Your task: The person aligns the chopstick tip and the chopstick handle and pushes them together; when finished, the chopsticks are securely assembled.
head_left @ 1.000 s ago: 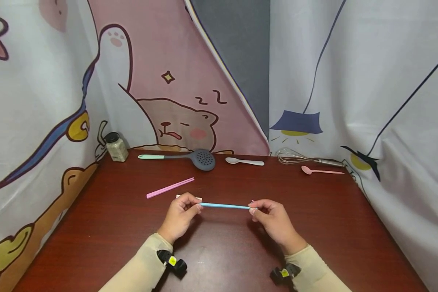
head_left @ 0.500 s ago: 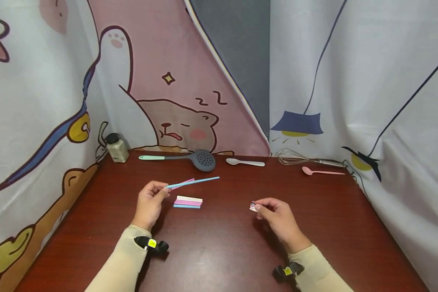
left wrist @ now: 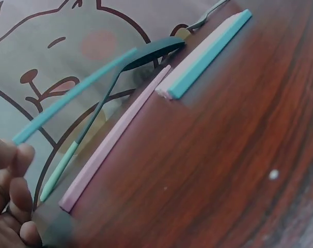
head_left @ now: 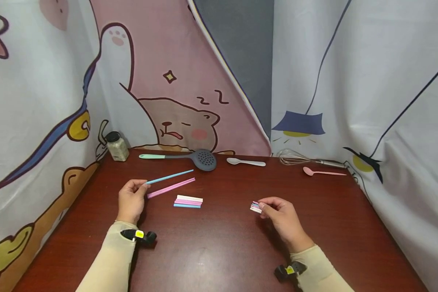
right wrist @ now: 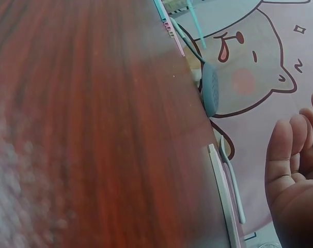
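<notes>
My left hand (head_left: pixel 131 200) pinches a thin blue chopstick (head_left: pixel 169 177) by its near end, raised over the left of the table. A pair of pink chopsticks (head_left: pixel 171 187) lies just beyond that hand. In the middle rests a row of short-looking white, pink and blue sticks (head_left: pixel 187 201), side by side. On the right, my right hand (head_left: pixel 282 221) hovers with loosely curled fingers above a second row of coloured sticks (head_left: pixel 255 207), hiding most of it. In the right wrist view, a white stick (right wrist: pixel 223 194) of that row lies apart from the hand.
Along the back edge stand or lie a jar (head_left: pixel 117 147), a slotted skimmer (head_left: pixel 203 160), a white spoon (head_left: pixel 245 162), a whisk (head_left: pixel 306 158) and a pink spoon (head_left: pixel 323 172). Patterned curtains (head_left: pixel 241 134) border the dark wooden table (head_left: pixel 211 251).
Both hands held the blue chopstick between them; the right hand has let go. My left hand has carried it to the left, uncovering the middle row. The right hand has barely moved.
</notes>
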### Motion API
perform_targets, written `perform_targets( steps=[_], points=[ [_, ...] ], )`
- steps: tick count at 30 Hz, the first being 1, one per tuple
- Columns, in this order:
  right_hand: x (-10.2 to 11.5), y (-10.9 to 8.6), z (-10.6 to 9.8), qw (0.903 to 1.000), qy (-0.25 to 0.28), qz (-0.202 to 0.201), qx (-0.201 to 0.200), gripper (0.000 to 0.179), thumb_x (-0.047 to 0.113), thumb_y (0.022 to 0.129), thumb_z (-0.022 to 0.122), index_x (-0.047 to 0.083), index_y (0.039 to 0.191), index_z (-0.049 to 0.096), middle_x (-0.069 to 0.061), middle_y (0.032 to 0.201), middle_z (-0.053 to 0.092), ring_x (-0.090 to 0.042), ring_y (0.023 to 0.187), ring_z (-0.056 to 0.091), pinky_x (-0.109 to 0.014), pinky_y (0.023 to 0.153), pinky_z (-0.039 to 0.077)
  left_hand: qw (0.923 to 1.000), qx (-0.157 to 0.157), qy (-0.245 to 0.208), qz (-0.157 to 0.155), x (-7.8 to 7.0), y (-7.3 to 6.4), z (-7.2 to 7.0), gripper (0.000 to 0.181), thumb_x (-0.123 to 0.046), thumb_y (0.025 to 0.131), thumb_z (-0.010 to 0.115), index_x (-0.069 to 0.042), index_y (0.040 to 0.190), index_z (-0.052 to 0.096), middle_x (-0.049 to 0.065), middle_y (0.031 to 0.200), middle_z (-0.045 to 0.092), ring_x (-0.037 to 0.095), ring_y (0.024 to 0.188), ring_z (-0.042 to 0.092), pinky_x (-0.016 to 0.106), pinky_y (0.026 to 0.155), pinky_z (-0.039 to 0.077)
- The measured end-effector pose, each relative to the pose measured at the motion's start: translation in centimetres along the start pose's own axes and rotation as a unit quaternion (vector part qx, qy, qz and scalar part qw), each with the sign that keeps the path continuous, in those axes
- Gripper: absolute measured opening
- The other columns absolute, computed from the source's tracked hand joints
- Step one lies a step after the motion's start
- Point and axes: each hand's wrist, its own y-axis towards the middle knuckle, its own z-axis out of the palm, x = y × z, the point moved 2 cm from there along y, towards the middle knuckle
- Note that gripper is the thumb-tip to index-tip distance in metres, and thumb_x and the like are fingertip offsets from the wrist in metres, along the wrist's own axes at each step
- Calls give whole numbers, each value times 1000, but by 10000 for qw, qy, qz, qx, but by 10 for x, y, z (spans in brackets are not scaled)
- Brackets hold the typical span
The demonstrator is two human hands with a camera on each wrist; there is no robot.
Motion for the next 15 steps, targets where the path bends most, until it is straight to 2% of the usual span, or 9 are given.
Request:
perform_targets(
  steps=[5, 8, 15],
  points=[
    [-1, 0, 1, 10000, 39, 12, -37, 23, 0, 97, 71, -19, 108, 67, -11, 82, 71, -13, 65, 64, -28, 65, 58, 9982, -18, 591, -118, 3, 1, 0, 13, -2, 102, 64, 2, 109, 73, 17, 98, 76, 7, 83, 64, 17, 71, 46],
    [-2, -2, 1, 10000, 19, 80, -42, 23, 0, 97, 70, -19, 109, 68, -11, 83, 72, -13, 65, 64, -29, 65, 58, 9939, -18, 1091, -158, 5, 1, 0, 14, -4, 103, 63, 0, 111, 74, 19, 102, 77, 6, 83, 61, 17, 70, 45],
    [-4, 2, 0, 9999, 26, 117, -52, 23, 0, 97, 70, -20, 109, 67, -14, 87, 72, -13, 66, 65, -27, 66, 58, 9805, 80, 1960, 121, -3, 1, -5, 16, -5, 100, 66, -1, 110, 78, 20, 99, 75, 18, 83, 58, 23, 69, 43]
  ],
)
